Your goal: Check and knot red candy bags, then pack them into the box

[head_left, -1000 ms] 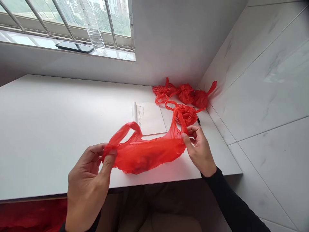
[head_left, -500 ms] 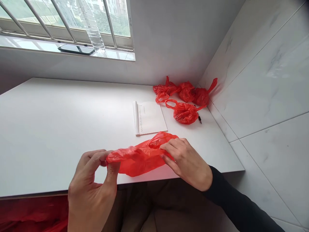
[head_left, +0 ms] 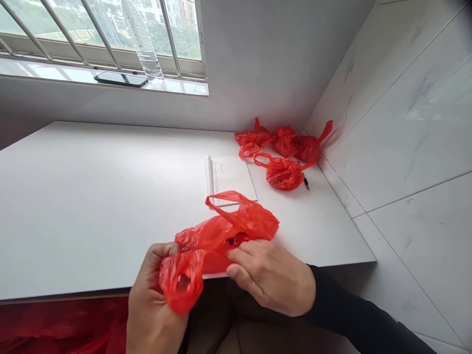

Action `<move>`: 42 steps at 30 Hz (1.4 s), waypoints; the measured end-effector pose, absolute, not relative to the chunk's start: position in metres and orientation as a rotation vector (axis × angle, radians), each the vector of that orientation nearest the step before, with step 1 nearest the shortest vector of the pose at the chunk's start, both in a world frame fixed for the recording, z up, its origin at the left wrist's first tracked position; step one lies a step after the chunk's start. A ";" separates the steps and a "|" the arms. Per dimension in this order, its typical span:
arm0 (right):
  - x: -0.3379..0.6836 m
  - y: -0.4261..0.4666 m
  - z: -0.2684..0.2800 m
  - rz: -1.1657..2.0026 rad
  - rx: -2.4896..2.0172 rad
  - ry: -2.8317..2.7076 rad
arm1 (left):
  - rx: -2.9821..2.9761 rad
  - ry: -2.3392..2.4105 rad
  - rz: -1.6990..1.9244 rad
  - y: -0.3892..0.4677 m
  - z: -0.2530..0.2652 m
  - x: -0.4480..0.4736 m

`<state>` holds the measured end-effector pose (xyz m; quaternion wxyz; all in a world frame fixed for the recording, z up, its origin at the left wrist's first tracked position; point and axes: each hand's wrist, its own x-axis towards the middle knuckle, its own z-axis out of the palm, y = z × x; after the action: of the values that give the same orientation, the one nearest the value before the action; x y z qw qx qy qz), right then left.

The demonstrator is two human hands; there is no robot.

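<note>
A thin red plastic bag [head_left: 212,235] is spread between my hands over the front edge of the white table. My left hand [head_left: 155,290] grips its left end, where a handle loop hangs over the fingers. At the bag's mouth, my right hand [head_left: 275,275] has its fingers closed on the near rim, the fingertips partly tucked inside. Another handle loop stretches up and away toward the notepad [head_left: 234,179]. Something dark with small light lettering shows inside the opening, too small to name.
Several knotted red bags [head_left: 284,174] cluster at the back right corner, a black pen [head_left: 306,183] beside them. On the windowsill stand a clear water bottle [head_left: 149,59] and a phone [head_left: 121,78] lying flat. More red plastic [head_left: 62,324] lies below the table at left.
The bag has been turned and opened up, so its handle loops and mouth now show. My left hand has moved right; my right hand has come slightly lower and nearer.
</note>
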<state>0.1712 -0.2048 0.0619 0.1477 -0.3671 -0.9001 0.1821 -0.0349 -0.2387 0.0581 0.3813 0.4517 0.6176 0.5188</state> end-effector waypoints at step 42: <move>0.136 -0.183 0.018 0.412 -1.439 -2.699 | 1.025 1.903 1.293 -0.234 0.044 -0.042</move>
<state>0.1361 -0.1830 0.0184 0.0277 -0.4662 -0.8741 0.1334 -0.0422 -0.2336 0.0440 0.3063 0.3874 0.7192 0.4886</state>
